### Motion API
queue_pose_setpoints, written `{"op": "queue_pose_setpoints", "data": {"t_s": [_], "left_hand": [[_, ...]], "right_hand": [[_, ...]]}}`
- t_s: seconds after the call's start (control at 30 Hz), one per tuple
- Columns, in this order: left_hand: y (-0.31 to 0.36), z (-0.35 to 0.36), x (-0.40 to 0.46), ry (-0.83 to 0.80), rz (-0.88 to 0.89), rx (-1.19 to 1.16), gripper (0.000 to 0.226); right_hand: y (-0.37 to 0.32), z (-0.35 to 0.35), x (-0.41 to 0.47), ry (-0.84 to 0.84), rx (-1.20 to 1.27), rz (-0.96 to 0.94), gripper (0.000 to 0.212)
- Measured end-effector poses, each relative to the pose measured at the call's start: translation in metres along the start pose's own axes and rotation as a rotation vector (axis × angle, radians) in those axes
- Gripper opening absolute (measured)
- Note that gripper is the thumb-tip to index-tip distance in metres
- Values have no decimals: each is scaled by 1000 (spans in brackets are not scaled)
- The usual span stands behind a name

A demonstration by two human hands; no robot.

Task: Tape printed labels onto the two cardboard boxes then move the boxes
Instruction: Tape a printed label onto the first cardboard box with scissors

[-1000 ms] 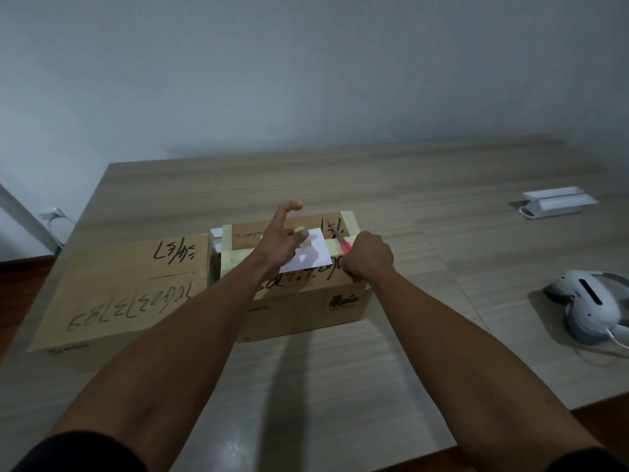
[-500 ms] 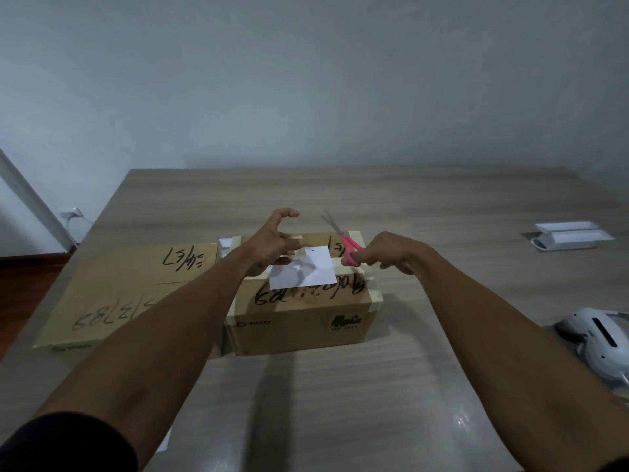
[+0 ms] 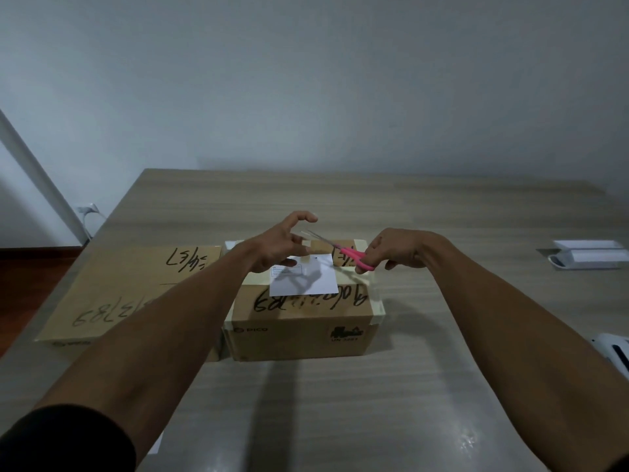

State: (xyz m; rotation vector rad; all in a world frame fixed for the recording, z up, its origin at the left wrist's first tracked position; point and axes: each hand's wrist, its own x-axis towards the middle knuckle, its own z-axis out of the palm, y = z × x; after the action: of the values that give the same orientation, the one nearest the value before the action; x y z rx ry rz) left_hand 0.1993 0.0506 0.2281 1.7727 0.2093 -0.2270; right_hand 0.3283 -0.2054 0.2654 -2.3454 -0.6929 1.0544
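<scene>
I see two cardboard boxes side by side on the table (image 3: 442, 233): the left box (image 3: 129, 294) and the right box (image 3: 299, 321), whose top carries a white label (image 3: 306, 277). My right hand (image 3: 398, 248) grips pink scissors (image 3: 354, 255), blades parted, above the label. My left hand (image 3: 275, 245) hovers over it, fingers loosely curled, holding nothing I can make out.

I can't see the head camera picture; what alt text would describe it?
A right hand grips pink scissors above a cardboard box bearing a white label, while the left hand hovers over it with curled fingers. A second, flatter box lies beside it on the wooden table.
</scene>
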Motion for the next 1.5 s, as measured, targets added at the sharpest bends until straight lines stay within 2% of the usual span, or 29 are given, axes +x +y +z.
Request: {"op": "queue_pose_setpoints", "data": {"t_s": [0.17,0.4,0.53,0.63,0.8,0.9,0.97,1.03,1.1,1.23,1.33,1.4,1.5], "left_hand": [[0,0,6,-99,-19,39,63],[0,7,10,-138,-48,98,65],[2,9,7,-128,-35,166,72],[1,9,2,-27,-9,286,80],[-14,-2,-9,257,-39,653,107],[-30,-7,-15,368,-86,765,113],[-39,-10,-20,413,-112,801,114],[-45,-13,-25,438,-149,808,114],[-49,-15,-29,449,-173,805,114],[-56,-14,-33,443,-199,857,114],[-58,-14,-35,457,-186,847,111],[-55,-13,-35,471,-151,779,98],[-43,-9,-28,486,-20,424,72]], "right_hand": [[5,-4,6,-10,-19,-10,30],[11,1,7,18,-14,-32,14],[11,10,10,75,-30,15,24],[11,19,12,158,-11,60,28],[13,44,19,391,-7,198,37],[11,60,19,443,-73,277,40],[11,68,22,444,58,317,33],[10,74,25,397,247,367,26],[9,76,29,343,323,421,24],[4,72,33,104,286,572,20],[-6,67,25,26,167,584,19],[-15,63,17,73,97,558,17],[-23,59,14,399,79,312,13]]}}
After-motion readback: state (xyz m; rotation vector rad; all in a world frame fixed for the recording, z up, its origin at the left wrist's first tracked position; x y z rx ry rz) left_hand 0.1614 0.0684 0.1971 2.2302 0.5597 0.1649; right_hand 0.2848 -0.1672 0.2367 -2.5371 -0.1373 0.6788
